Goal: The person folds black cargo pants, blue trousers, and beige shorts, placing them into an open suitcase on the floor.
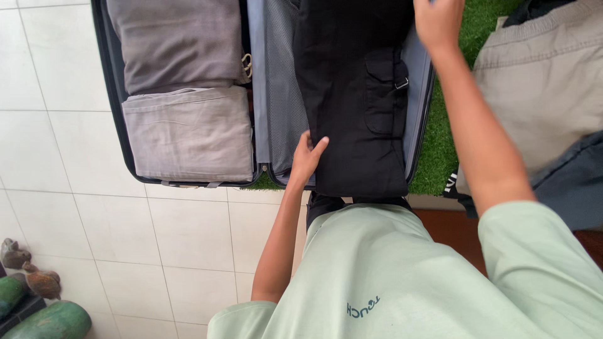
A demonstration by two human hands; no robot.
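Note:
An open suitcase (116,94) lies on the tiled floor. Its left half holds two folded grey garments (188,132). In the right half lies a folded pair of black cargo trousers (352,94) over the mesh lining (279,81). My left hand (306,157) presses flat on the near left edge of the black trousers, fingers together. My right hand (438,22) reaches to the far right edge of the suitcase, above the trousers' upper corner; its fingers are cut off by the frame's top.
Folded beige clothing (540,94) and a dark blue garment (575,182) lie at the right on green artificial turf (440,144). Small bird figurines (38,279) and green rounded objects (53,321) sit at the bottom left.

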